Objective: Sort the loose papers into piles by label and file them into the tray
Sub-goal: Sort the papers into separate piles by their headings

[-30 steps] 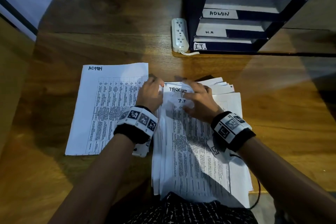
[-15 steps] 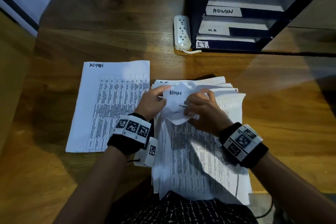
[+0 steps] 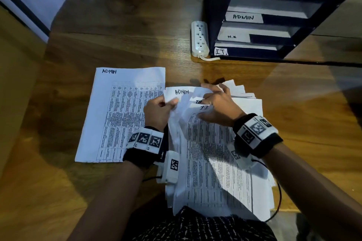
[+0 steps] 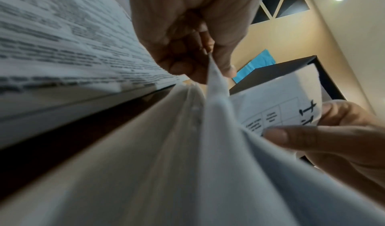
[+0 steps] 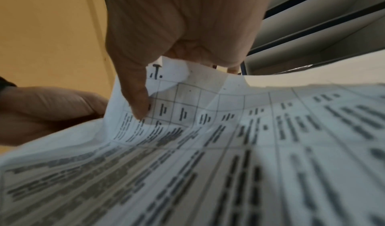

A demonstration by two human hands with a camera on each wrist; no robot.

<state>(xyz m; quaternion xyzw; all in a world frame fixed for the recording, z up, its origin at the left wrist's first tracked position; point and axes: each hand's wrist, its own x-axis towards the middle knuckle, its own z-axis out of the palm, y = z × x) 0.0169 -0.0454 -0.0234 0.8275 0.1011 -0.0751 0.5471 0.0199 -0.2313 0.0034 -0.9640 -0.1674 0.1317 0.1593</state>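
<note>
A loose stack of printed papers point(image 3: 219, 172) lies on the wooden desk in front of me. My left hand point(image 3: 158, 110) pinches the left edge of a sheet labelled ADMIN point(image 3: 182, 92), lifted off the stack; in the left wrist view thumb and fingers point(image 4: 208, 60) clamp its edge. My right hand point(image 3: 217, 103) holds back the curled corners of the top sheets, one labelled I.T. point(image 5: 158, 75), with the thumb point(image 5: 135, 101) on it. A single ADMIN sheet point(image 3: 121, 111) lies flat to the left. The dark tiered tray point(image 3: 274, 25) stands at the back right.
The tray's shelves carry labels TASK LIST, ADMIN point(image 3: 243, 17), H.R and I.T. point(image 3: 221, 52). A white power strip point(image 3: 199, 39) lies just left of the tray. Bare desk wood point(image 3: 117, 41) stretches behind and left of the papers.
The ADMIN sheet has slid left out from under the top sheets, drawn by my left hand. My right hand has shifted up, exposing the I.T. and another label again.
</note>
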